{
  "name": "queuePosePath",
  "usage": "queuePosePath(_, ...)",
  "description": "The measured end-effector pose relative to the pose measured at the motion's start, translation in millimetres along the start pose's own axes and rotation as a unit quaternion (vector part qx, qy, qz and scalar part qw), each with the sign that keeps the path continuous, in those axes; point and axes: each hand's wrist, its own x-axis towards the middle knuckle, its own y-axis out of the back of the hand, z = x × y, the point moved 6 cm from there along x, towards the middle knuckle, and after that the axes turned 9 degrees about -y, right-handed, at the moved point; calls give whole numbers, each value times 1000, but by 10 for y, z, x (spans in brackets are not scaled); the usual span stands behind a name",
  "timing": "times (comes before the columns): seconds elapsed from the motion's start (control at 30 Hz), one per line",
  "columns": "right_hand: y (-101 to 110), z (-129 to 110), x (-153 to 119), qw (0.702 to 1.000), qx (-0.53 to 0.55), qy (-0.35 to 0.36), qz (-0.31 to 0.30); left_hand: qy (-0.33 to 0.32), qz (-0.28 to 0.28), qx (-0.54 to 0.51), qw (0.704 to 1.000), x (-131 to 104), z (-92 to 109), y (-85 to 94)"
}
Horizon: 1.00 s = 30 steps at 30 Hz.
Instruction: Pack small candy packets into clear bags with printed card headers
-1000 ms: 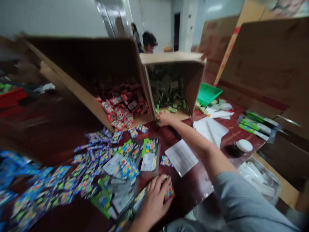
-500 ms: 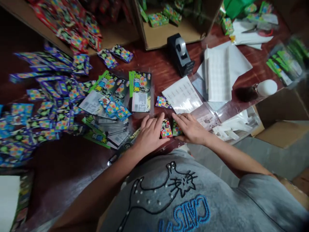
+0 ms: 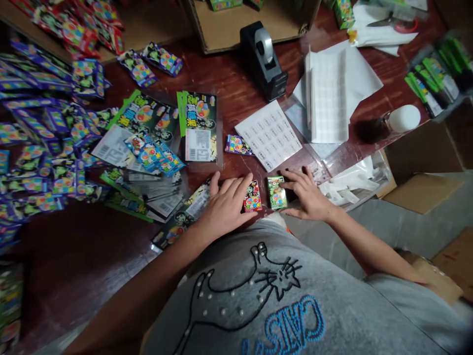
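Near the table's front edge, my left hand rests with thumb and index finger at the ends of a small red candy box, covering its left side. To the right lies a small green candy box. My right hand is beside it, fingers spread, with fingertips and thumb at its right edge. A narrow gap separates the two boxes. Above them are a sheet of oval stickers and a purple packet, partly under the sheet.
Printed bags, blue packets and many purple packets spread leftward. Behind stand a tape dispenser and cartons. To the right are white sheets, a white-capped bottle and scissors.
My right hand has shifted right and its fingers have spread, uncovering more of the green box. My left hand stays at the red box. The view has shifted slightly.
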Motion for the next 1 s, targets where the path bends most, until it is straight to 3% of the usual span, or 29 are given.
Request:
queuePosePath(0.5, -151, -306, 363, 993, 8, 117, 15, -28, 9, -31, 999, -14, 68, -65)
queuePosePath(0.6, -123, -387, 363, 991, 18, 126, 33, 21, 47, -14, 999, -274, 21, 110)
queuePosePath(0.7, -84, -483, 400, 989, 27, 121, 75, 171, 100, 51, 979, -750, -170, 300)
queuePosePath(0.77, -63, -541, 481, 985, 17, 105, 133, 225, 99, 69, 967, -1034, -258, 316)
queuePosePath(0.87, -93, -611, 671, 982, -18, 72, 175, 202, 80, 53, 975, -1252, -287, 227)
queuePosePath(1.0, -206, -741, 830, 989, -2, 137, 55, 165, 110, 39, 979, -1371, -330, 186)
